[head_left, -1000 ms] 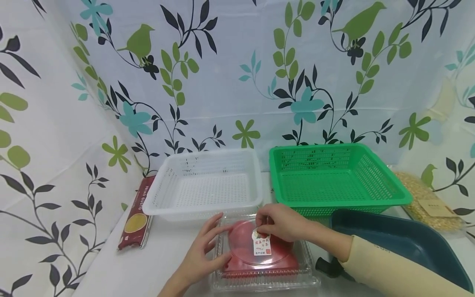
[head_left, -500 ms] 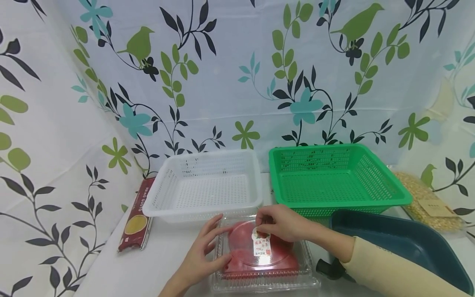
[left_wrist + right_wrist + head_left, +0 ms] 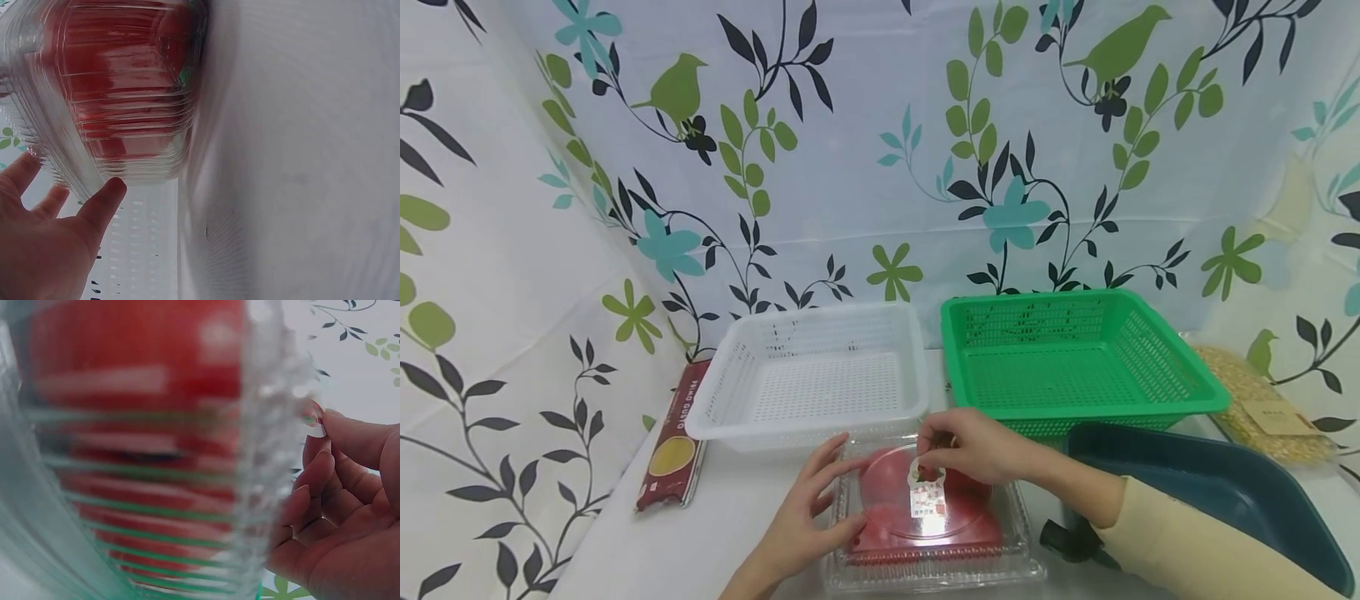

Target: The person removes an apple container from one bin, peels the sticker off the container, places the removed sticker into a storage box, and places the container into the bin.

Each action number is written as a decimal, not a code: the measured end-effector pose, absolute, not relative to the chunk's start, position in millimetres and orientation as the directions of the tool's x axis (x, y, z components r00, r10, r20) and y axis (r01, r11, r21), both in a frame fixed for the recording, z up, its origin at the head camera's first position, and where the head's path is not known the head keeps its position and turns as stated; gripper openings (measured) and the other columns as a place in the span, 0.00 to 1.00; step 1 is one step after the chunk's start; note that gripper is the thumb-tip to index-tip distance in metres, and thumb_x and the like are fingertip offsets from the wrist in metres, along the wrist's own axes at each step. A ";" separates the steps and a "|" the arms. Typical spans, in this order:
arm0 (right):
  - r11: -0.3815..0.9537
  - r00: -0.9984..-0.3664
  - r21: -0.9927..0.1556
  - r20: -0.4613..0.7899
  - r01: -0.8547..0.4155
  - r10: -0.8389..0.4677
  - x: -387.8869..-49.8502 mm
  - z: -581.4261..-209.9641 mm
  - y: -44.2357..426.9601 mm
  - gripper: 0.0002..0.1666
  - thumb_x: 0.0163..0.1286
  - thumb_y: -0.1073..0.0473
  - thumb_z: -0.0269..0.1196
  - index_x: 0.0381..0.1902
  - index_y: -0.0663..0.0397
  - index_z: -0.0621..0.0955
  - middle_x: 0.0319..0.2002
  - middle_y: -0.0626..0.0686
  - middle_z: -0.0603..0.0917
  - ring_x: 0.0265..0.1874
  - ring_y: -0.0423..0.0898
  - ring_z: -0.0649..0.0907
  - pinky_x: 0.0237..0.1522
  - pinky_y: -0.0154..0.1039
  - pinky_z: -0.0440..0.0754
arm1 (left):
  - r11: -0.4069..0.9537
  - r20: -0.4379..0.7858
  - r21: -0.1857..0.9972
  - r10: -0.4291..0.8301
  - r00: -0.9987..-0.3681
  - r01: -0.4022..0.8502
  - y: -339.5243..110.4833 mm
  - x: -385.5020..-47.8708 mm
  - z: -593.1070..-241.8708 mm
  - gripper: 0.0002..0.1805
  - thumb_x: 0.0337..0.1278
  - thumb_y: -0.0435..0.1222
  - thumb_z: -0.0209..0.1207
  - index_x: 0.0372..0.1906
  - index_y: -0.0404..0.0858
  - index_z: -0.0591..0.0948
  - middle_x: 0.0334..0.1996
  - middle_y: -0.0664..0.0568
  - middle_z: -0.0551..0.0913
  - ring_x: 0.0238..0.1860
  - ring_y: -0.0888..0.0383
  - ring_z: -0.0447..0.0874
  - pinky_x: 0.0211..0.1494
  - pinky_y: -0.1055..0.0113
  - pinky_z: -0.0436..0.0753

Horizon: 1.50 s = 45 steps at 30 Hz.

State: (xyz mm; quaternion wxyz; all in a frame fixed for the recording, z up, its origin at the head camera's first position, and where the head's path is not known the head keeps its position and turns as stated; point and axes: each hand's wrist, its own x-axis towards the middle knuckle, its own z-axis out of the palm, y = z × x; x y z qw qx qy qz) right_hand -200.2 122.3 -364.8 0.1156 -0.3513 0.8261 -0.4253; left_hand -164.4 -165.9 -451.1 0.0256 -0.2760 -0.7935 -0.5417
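Observation:
A clear plastic clamshell box (image 3: 955,571) with large red contents (image 3: 880,521) sits in front of me, its lid down. A white paper sticker (image 3: 928,502) with red print lies on the lid. With thumb and forefinger, my right hand (image 3: 973,450) pinches the sticker's upper edge; the right wrist view shows a white bit of the sticker (image 3: 317,430) between the fingertips. My left hand (image 3: 805,512) rests with spread fingers on the box's left side. In the left wrist view its thumb (image 3: 103,203) touches the box's rim.
Behind the box stand a white basket (image 3: 820,427) and a green basket (image 3: 1097,408). A dark blue tray (image 3: 1195,483) lies right, beside a black object (image 3: 1063,542). A red packet (image 3: 673,450) is left; a bag of yellow grains (image 3: 1262,400) is far right.
Both hands stay almost in place. A bright reflection has appeared over the sticker's lower part, and the head view has shifted slightly.

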 end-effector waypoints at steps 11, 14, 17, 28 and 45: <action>0.361 -0.715 -0.797 0.123 -0.484 -0.689 -194.6 -356.4 125.4 0.04 0.71 0.63 0.65 0.35 0.51 0.81 0.29 0.44 0.82 0.31 0.40 0.80 0.35 0.35 0.81 | 0.265 0.324 0.853 0.407 -0.854 0.450 -165.8 -164.0 -450.0 0.30 0.55 0.38 0.71 0.65 0.50 0.79 0.76 0.45 0.56 0.74 0.29 0.51 0.52 0.24 0.73; 0.354 -0.711 -0.799 0.127 -0.487 -0.692 -194.0 -355.4 125.5 0.04 0.71 0.63 0.66 0.35 0.51 0.81 0.29 0.44 0.82 0.31 0.40 0.79 0.35 0.35 0.80 | 0.263 0.322 0.855 0.407 -0.855 0.447 -165.6 -164.2 -449.9 0.30 0.55 0.37 0.71 0.65 0.49 0.79 0.76 0.43 0.56 0.74 0.28 0.51 0.52 0.24 0.72; 0.350 -0.709 -0.797 0.134 -0.493 -0.693 -193.3 -354.2 125.8 0.04 0.71 0.64 0.65 0.35 0.51 0.81 0.29 0.44 0.82 0.31 0.40 0.79 0.35 0.34 0.80 | 0.260 0.318 0.859 0.405 -0.857 0.442 -165.4 -164.2 -449.8 0.30 0.55 0.37 0.71 0.65 0.49 0.79 0.76 0.43 0.56 0.74 0.28 0.51 0.52 0.24 0.72; 0.364 -0.726 -0.792 0.141 -0.491 -0.673 -189.1 -350.7 126.2 0.05 0.71 0.64 0.65 0.34 0.51 0.82 0.29 0.43 0.82 0.31 0.39 0.79 0.35 0.35 0.80 | 0.272 0.297 0.866 0.396 -0.869 0.419 -165.0 -163.9 -449.8 0.30 0.55 0.38 0.71 0.64 0.50 0.79 0.77 0.44 0.56 0.74 0.30 0.51 0.53 0.24 0.71; 0.379 -0.746 -0.789 0.145 -0.484 -0.650 -188.4 -351.7 127.6 0.04 0.71 0.64 0.66 0.34 0.52 0.83 0.29 0.42 0.82 0.30 0.40 0.80 0.37 0.36 0.81 | 0.276 0.283 0.870 0.396 -0.874 0.408 -164.2 -162.8 -448.6 0.30 0.55 0.38 0.71 0.64 0.50 0.79 0.77 0.49 0.56 0.74 0.30 0.51 0.54 0.24 0.71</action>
